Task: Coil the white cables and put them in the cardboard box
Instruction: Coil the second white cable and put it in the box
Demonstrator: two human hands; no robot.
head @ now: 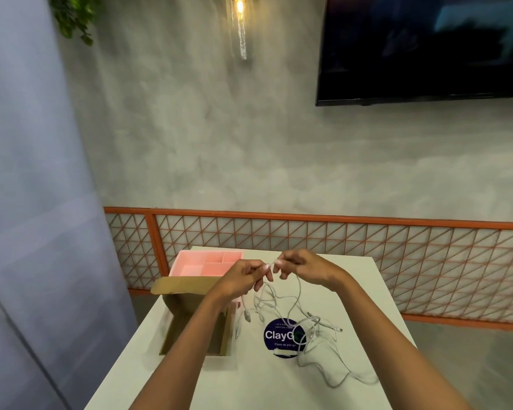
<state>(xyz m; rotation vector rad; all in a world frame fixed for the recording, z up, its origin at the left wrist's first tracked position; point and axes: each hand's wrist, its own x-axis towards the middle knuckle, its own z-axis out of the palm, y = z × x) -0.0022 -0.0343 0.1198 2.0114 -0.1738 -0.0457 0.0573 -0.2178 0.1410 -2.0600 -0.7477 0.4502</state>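
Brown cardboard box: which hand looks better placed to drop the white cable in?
Probably the left hand: the open brown cardboard box lies right under its forearm. The right hand, also pinching the thin white cable, is farther off.

A pink divided tray [208, 263] and a round blue sticker [274, 335] sit on the white table [249, 386].

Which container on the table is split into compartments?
The pink tray, farther from the camera; the brown cardboard box in front of it shows no dividers.
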